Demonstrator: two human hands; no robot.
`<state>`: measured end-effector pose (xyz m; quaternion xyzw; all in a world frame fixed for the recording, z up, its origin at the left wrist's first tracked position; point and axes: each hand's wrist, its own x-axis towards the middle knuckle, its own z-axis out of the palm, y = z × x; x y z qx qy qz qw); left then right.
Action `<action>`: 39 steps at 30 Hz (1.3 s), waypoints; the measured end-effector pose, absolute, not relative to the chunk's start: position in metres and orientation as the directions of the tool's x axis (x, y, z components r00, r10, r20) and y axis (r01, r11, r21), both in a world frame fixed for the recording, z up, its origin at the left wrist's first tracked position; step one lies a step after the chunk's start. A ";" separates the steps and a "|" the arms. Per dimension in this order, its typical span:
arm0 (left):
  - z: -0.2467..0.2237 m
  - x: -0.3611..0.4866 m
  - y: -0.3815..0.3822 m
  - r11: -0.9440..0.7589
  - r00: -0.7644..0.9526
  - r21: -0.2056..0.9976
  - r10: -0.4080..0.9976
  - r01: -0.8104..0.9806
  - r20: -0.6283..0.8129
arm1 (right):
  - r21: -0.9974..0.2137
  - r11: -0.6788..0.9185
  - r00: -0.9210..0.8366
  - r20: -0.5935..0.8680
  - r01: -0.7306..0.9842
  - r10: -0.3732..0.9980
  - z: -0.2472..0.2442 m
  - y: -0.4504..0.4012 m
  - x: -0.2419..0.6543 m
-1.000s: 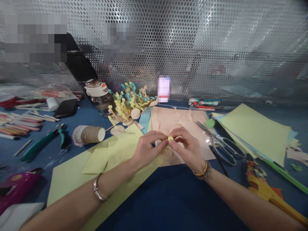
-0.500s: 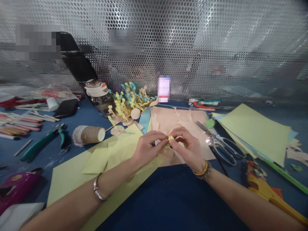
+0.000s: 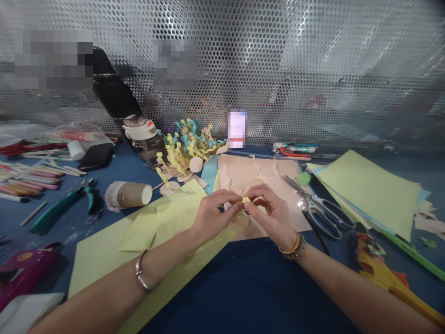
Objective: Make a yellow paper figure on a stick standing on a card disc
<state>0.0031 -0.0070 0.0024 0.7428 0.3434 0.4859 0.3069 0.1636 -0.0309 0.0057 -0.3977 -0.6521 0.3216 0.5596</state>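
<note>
The left hand [image 3: 217, 215] and right hand [image 3: 269, 213] meet fingertip to fingertip, pinching a small yellow piece [image 3: 245, 200] between them, above the pink paper [image 3: 295, 213]; yellow paper [image 3: 104, 246] lies under the left forearm, scissors [image 3: 318, 206] rest just beside the right hand, and farther out stand yellow flowers [image 3: 175, 155] near a jar [image 3: 146, 144]

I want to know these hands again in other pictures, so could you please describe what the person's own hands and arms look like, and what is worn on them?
Both hands are bare, with no gloves or rings to be seen, and no sleeves show on the forearms. Left hand: shiny silver bangle. Right hand: gold beaded bracelet beside a darker one.
</note>
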 end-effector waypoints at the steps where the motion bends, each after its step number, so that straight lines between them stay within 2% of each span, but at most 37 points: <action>1: 0.002 0.003 -0.007 -0.576 0.292 0.790 0.809 0.213 0.511 | -0.864 0.476 -0.056 0.474 0.161 0.879 0.006 -0.031 0.164; 39: 0.001 0.003 -0.008 -0.566 0.292 0.796 0.815 0.217 0.500 | -0.853 0.490 -0.034 0.492 0.181 0.870 0.004 -0.031 0.163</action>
